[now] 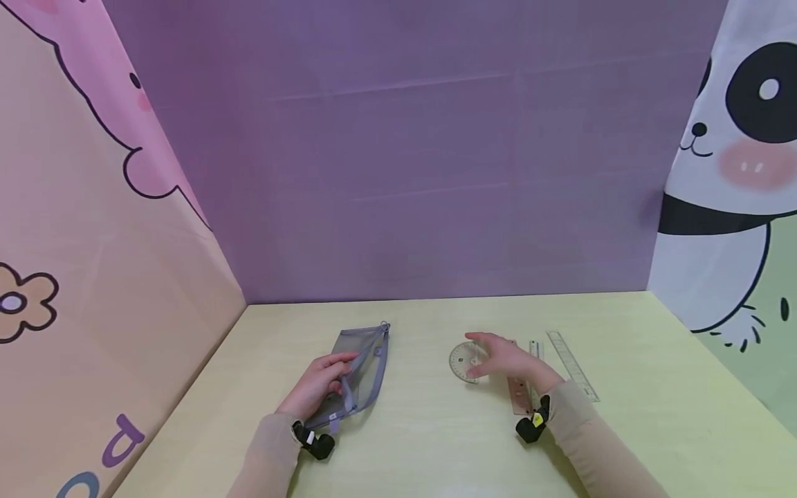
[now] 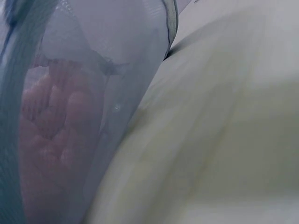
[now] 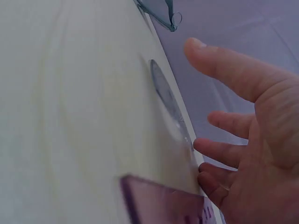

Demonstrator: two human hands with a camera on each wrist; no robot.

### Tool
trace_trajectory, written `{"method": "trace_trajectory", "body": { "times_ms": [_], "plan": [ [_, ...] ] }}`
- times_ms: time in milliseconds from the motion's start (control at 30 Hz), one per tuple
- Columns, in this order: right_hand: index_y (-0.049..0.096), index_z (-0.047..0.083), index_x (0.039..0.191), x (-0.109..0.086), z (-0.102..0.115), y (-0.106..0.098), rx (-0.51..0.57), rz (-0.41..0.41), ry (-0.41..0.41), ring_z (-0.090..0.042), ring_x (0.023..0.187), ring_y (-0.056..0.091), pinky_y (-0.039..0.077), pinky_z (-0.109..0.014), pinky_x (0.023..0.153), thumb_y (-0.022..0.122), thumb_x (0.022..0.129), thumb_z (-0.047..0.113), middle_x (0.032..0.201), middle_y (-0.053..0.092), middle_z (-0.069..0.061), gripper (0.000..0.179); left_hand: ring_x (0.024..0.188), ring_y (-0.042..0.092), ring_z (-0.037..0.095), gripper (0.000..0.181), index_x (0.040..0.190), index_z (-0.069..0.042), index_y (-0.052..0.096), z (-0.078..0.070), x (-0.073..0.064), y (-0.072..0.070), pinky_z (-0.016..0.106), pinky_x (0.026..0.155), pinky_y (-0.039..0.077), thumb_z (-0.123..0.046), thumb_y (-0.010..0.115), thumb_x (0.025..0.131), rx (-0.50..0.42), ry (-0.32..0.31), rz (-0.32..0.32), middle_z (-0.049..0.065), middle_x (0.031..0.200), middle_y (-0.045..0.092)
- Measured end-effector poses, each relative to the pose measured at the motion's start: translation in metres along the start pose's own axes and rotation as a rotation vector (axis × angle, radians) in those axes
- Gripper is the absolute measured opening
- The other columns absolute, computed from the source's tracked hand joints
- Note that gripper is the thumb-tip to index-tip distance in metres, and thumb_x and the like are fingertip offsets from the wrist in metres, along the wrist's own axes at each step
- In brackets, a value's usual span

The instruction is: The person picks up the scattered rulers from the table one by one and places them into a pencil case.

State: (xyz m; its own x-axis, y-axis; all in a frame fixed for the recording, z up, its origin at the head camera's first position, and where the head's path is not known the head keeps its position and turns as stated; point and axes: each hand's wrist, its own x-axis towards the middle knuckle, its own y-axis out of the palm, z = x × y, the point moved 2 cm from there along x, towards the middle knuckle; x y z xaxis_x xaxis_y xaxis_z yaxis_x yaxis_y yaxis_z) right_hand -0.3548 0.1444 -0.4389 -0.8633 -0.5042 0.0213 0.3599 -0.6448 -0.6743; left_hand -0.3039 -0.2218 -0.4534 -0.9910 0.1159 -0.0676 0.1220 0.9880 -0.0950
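Note:
A grey-blue see-through zip pouch [image 1: 376,377] is tilted up off the table, gripped at its left side by my left hand [image 1: 317,387]. In the left wrist view, curled fingers [image 2: 51,121] show through the pouch's mesh. My right hand [image 1: 507,360] hovers over a clear round protractor [image 1: 461,362], thumb and fingers spread apart. The right wrist view shows nothing between them; the protractor [image 3: 164,88] lies flat beyond the fingertips. Under the right wrist lie a pinkish see-through ruler [image 1: 518,398] and a narrow clear piece [image 1: 534,348], both partly hidden.
Farther right, a clear ruler [image 1: 571,365] lies slantwise on the pale wooden table [image 1: 423,443]. A purple cloth [image 1: 398,173] stands along the back edge. Printed panels rise on the left and right sides.

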Motion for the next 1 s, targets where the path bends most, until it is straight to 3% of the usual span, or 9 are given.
{"method": "trace_trajectory", "body": {
  "times_ms": [300, 500, 667, 800, 1000],
  "plan": [
    [0.042, -0.001, 0.144, 0.0012, -0.0074, 0.0054, -0.051, -0.025, -0.027, -0.042, 0.134, 0.033, 0.025, -0.056, 0.107, 0.086, 0.069, 0.017, 0.145, 0.041, -0.022, 0.088, 0.075, 0.048, 0.012, 0.041, 0.131, 0.006, 0.056, 0.0015, 0.0010, -0.0006, 0.023, 0.060, 0.044, -0.007, 0.055, 0.092, 0.012, 0.010, 0.015, 0.015, 0.130, 0.052],
    [0.045, 0.001, 0.143, 0.0011, -0.0076, 0.0067, -0.095, -0.041, -0.001, -0.040, 0.134, 0.035, 0.027, -0.055, 0.107, 0.087, 0.066, 0.014, 0.143, 0.044, -0.019, 0.089, 0.074, 0.048, 0.012, 0.041, 0.130, 0.007, 0.056, 0.0019, 0.0019, -0.0005, 0.022, 0.060, 0.044, -0.007, 0.055, 0.092, 0.019, 0.016, 0.016, 0.014, 0.128, 0.053],
    [0.045, 0.004, 0.143, -0.0004, -0.0074, 0.0072, -0.138, -0.030, -0.007, -0.040, 0.134, 0.034, 0.026, -0.058, 0.106, 0.087, 0.067, 0.018, 0.144, 0.043, -0.019, 0.088, 0.071, 0.048, 0.011, 0.041, 0.129, 0.008, 0.056, 0.0026, 0.0022, -0.0012, 0.022, 0.060, 0.045, -0.007, 0.055, 0.092, 0.017, 0.016, 0.021, 0.010, 0.117, 0.056],
    [0.044, 0.005, 0.145, -0.0008, -0.0043, 0.0071, -0.182, -0.023, -0.028, -0.042, 0.132, 0.034, 0.026, -0.062, 0.104, 0.087, 0.067, 0.018, 0.145, 0.040, -0.019, 0.090, 0.071, 0.048, 0.011, 0.042, 0.130, 0.008, 0.056, 0.0020, 0.0019, -0.0020, 0.023, 0.060, 0.045, -0.008, 0.056, 0.091, 0.023, 0.025, 0.027, 0.012, 0.121, 0.055],
    [0.039, -0.004, 0.145, -0.0007, 0.0000, 0.0076, -0.227, -0.046, -0.059, -0.041, 0.125, 0.042, 0.037, -0.054, 0.099, 0.089, 0.064, 0.015, 0.142, 0.037, -0.022, 0.097, 0.072, 0.048, 0.011, 0.042, 0.129, 0.008, 0.056, 0.0024, 0.0027, -0.0012, 0.023, 0.060, 0.045, -0.008, 0.056, 0.091, 0.024, 0.022, 0.022, 0.014, 0.124, 0.055]
  ]
}}
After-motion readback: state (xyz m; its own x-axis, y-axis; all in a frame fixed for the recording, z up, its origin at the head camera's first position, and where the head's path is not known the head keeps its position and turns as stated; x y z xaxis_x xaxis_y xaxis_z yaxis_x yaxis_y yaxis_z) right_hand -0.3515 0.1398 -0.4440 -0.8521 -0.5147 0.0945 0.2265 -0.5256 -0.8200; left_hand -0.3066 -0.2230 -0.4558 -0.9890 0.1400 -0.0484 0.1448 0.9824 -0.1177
